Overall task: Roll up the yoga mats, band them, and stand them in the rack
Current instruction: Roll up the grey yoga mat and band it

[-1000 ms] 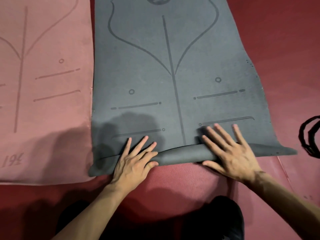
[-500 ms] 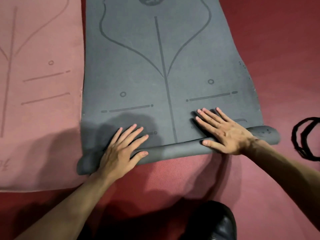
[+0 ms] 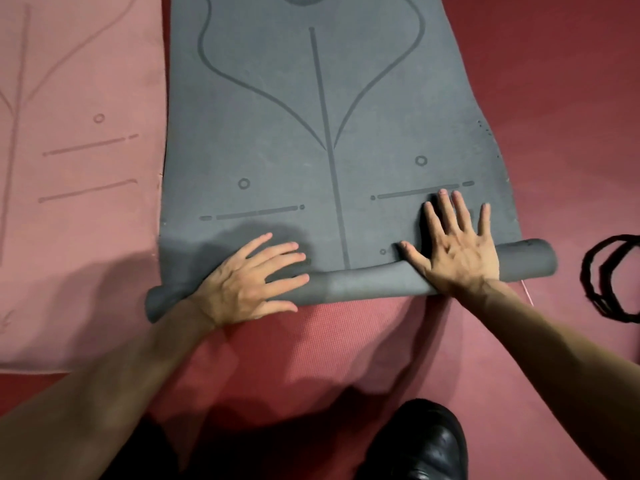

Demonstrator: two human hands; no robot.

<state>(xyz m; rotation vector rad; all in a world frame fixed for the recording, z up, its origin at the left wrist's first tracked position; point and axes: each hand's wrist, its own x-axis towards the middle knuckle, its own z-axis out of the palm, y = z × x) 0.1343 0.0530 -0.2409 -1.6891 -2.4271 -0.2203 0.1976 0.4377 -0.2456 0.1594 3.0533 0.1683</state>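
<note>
A dark grey yoga mat (image 3: 311, 116) with printed alignment lines lies flat, stretching away from me. Its near end is wound into a thin roll (image 3: 363, 282) running left to right. My left hand (image 3: 249, 282) presses on the left part of the roll, fingers straight and spread. My right hand (image 3: 457, 244) presses flat on the right part, its fingers reaching onto the flat mat beyond. A pink mat (image 3: 76, 168) lies unrolled alongside on the left. Black bands (image 3: 609, 278) lie on the floor to the right.
A red textured mat (image 3: 329, 348) lies under the grey one, on dark red flooring (image 3: 571, 98). My black shoe (image 3: 422, 445) shows at the bottom edge, between my arms.
Both hands have pushed the roll away from me. It has grown thicker and now covers more of the printed lines near the mat's end.
</note>
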